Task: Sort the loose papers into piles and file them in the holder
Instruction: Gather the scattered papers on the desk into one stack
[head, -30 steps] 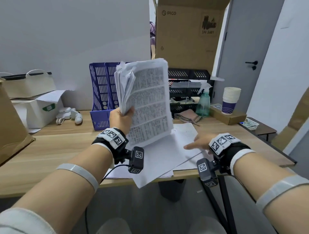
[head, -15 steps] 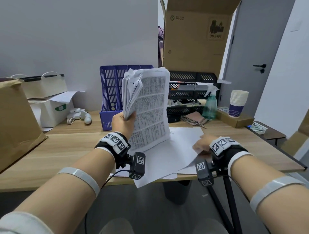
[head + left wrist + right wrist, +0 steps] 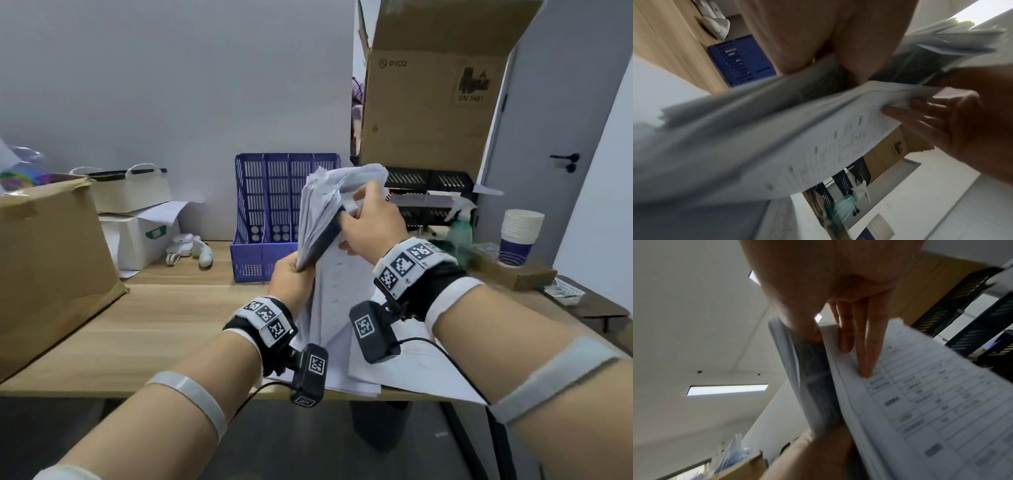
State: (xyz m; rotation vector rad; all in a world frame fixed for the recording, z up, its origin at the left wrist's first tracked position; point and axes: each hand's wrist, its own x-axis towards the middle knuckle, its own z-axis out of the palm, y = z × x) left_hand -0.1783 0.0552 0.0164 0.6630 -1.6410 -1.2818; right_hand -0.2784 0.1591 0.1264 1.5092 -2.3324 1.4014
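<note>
The left hand (image 3: 295,278) grips the stack (image 3: 320,219) by its lower edge, upright above the table (image 3: 144,329). The right hand (image 3: 371,228) pinches the front sheets (image 3: 920,386) near the top. The holder (image 3: 274,212) stands just behind, nearer to the left hand.

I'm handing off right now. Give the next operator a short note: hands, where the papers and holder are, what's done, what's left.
Left hand grips the bottom of the paper stack, held upright above the desk.
Right hand pinches sheets near the stack's top, parting them.
More loose sheets lie on the desk near its front edge.
Blue file holder stands behind at the wall; no papers visible in it.
Left: finish sorting, then file.
</note>
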